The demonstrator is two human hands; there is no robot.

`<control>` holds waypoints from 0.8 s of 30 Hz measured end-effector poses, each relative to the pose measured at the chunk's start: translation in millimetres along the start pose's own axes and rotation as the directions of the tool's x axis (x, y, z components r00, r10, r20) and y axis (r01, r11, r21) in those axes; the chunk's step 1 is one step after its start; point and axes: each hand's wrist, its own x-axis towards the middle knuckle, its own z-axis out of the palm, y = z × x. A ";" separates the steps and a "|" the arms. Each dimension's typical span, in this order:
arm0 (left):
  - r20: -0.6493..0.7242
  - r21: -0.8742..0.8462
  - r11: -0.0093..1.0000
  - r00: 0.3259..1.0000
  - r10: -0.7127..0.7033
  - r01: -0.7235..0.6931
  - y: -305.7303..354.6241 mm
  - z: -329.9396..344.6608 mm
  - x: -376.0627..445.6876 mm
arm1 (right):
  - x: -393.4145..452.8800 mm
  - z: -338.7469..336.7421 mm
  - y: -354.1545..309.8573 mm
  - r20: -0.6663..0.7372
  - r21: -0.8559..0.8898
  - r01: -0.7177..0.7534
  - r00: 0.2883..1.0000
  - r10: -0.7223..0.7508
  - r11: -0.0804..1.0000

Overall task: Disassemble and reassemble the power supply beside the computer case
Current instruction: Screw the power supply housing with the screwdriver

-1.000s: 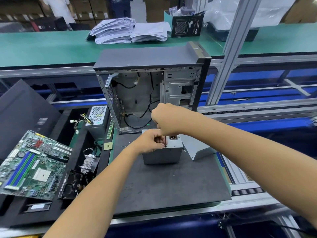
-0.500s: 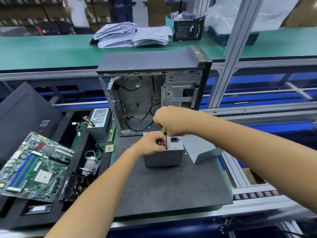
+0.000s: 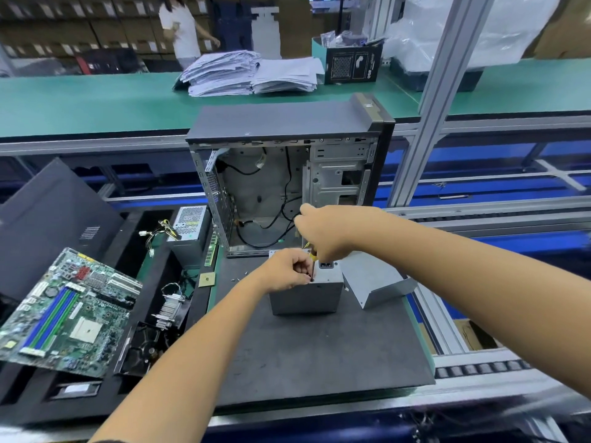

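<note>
Here our right hand (image 3: 323,238) is curled around the yellow handle of a screwdriver (image 3: 312,265), whose dark shaft points down to the top near corner of the power supply (image 3: 305,294). Our left hand (image 3: 287,271) sits right against it, fingers curled and pinched around the lower shaft at the tip, resting on the top of the power supply. The two hands are close together, nearly touching.

The power supply, a grey metal box, stands on the dark mat (image 3: 319,353), just in front of the open computer case (image 3: 287,174), with its socket face turned up. Just to its right on the mat lies a bent grey metal cover (image 3: 377,282), tilted. A few small screws (image 3: 238,276) lie on the mat to the left of the box.

Further left we see a second power supply (image 3: 188,231) with loose coloured wires, a RAM stick (image 3: 211,251) beside the case, a CPU chip (image 3: 207,279), a heatsink (image 3: 171,306), a black fan (image 3: 144,350) and a green motherboard (image 3: 67,311). A dark side panel (image 3: 48,219) leans behind the motherboard. On the green bench (image 3: 96,103) beyond the case lie stacks of papers (image 3: 249,73) and a black box (image 3: 351,63). A person (image 3: 180,27) stands far behind it.
</note>
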 end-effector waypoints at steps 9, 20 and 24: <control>-0.004 -0.003 0.999 0.999 -0.036 0.036 -4.5 -0.5 3.0 | 4.0 5.7 -3.9 -0.195 -0.002 -0.054 0.979 0.052 0.999; -0.023 0.014 1.000 1.000 -0.016 0.016 0.2 1.2 1.1 | 1.3 4.6 4.9 -0.147 0.126 0.057 0.988 -0.039 0.990; -0.029 0.057 0.998 0.999 -0.020 0.021 1.8 1.4 1.3 | 6.4 7.3 4.0 -0.254 0.172 0.035 0.967 0.010 0.984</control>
